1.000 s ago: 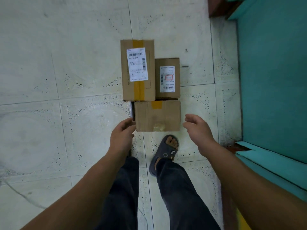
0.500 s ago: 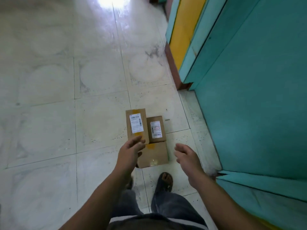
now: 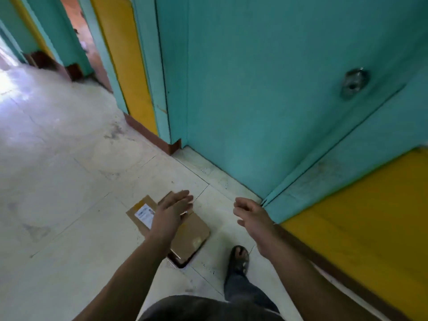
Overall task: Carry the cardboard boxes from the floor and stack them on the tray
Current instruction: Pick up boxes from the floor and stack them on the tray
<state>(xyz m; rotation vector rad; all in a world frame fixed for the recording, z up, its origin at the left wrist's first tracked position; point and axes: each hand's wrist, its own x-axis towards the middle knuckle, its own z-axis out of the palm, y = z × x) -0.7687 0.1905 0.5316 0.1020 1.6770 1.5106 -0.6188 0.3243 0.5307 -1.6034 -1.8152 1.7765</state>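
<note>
The pale tiled floor (image 3: 69, 205) runs up to a teal door (image 3: 254, 100). The boxes (image 3: 192, 232) lie flat on the floor, packed edge to edge just out from the door's foot. At least two show, and the left hand hides the rest. No tray is in view.

The left hand (image 3: 171, 212) hovers over the boxes on the side away from the door, its fingers (image 3: 185, 198) straight and holding nothing. The right hand (image 3: 252, 214) hangs between the boxes and the door, fingers loosely curled and empty.

The boxes look small, stiff and probably light, so a palm on each of two opposite sides should lift one. They are taped shut, so their contents are hidden. One bears a white label (image 3: 144, 214).
</note>
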